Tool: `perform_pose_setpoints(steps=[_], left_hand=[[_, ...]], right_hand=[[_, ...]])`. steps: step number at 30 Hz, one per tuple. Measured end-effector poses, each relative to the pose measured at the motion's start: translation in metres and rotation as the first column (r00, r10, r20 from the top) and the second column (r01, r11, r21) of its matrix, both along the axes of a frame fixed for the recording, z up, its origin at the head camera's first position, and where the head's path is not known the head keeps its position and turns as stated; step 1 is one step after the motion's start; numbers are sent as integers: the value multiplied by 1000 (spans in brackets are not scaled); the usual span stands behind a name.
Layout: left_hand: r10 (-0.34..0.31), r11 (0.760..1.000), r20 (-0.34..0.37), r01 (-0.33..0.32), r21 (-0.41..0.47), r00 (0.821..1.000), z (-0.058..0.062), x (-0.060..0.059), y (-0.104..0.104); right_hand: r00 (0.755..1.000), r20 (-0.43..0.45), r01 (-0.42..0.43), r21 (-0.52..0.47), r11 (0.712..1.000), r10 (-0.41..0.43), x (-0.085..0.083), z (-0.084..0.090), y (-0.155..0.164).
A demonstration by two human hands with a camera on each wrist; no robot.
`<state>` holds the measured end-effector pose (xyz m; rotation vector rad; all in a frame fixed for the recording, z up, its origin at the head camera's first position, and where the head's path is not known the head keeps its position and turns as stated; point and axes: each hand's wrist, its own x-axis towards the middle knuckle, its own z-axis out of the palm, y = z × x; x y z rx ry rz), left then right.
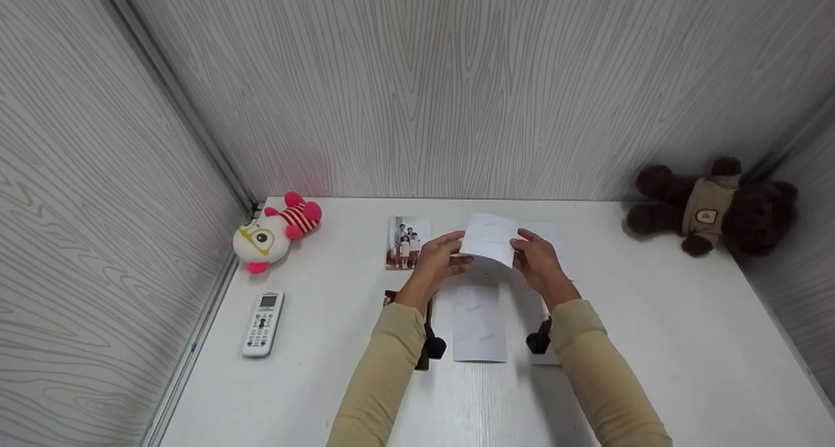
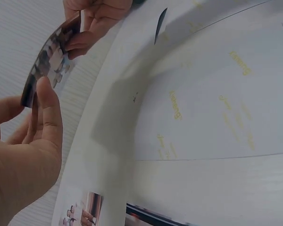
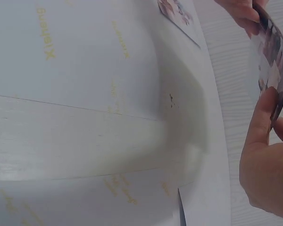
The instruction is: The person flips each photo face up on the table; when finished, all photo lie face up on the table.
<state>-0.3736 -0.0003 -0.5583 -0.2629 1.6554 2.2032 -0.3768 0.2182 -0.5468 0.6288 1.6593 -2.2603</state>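
Note:
Both hands hold one photo print [image 1: 490, 239] above the white table [image 1: 652, 342], its white back facing up. My left hand [image 1: 449, 252] pinches its left edge and my right hand [image 1: 526, 248] pinches its right edge. In the left wrist view the held print [image 2: 47, 66] bows between my left hand [image 2: 33, 136] and the right hand [image 2: 92, 21]. From the right wrist, the bent print [image 3: 275, 52] shows its picture side, with the thumb of my right hand [image 3: 264, 141] on it.
A family photo [image 1: 408, 241] lies face up left of the hands. A face-down print [image 1: 479, 323] lies between my forearms, another [image 1: 549, 233] behind the right hand. A remote [image 1: 263, 323] and penguin plush [image 1: 275, 233] sit left, a brown teddy bear [image 1: 711, 205] far right.

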Motion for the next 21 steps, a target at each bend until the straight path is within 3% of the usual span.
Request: perform_pose_setpoints(steps=[2,4,6,8,10,11,13,16,21], left_hand=[[-9,998,-66,5,-60,998,-3,-1,-2],[-32,983,-166,1,-182,986,-7,-3,-3],[-88,937,-278,-15,-349,956,-10,-3,-4],[-159,873,-369,-45,-486,916,-13,-2,-4],[-213,821,-420,-71,-566,882,-14,-1,-4],[-227,808,-434,-81,-584,872,-15,0,-3],[-229,805,-450,-91,-586,863,-15,0,-2],[-213,805,-455,-108,-584,865,-14,1,-1],[-204,797,-463,-129,-591,862,-9,-1,1]], right_hand=[[1000,5,2,-3,1000,-2,0,0,1],[1000,4,-3,-7,1000,3,0,0,1],[1000,1,-22,-4,1000,22,0,-2,1],[999,-2,-44,-6,999,44,0,-4,2],[998,-3,-65,-7,998,65,0,-6,1],[997,-3,-79,-5,997,79,1,-6,1],[996,-4,-84,-9,996,84,1,-8,0],[995,-16,-94,-7,996,94,2,-10,0],[987,-60,-144,69,987,148,3,-10,0]])
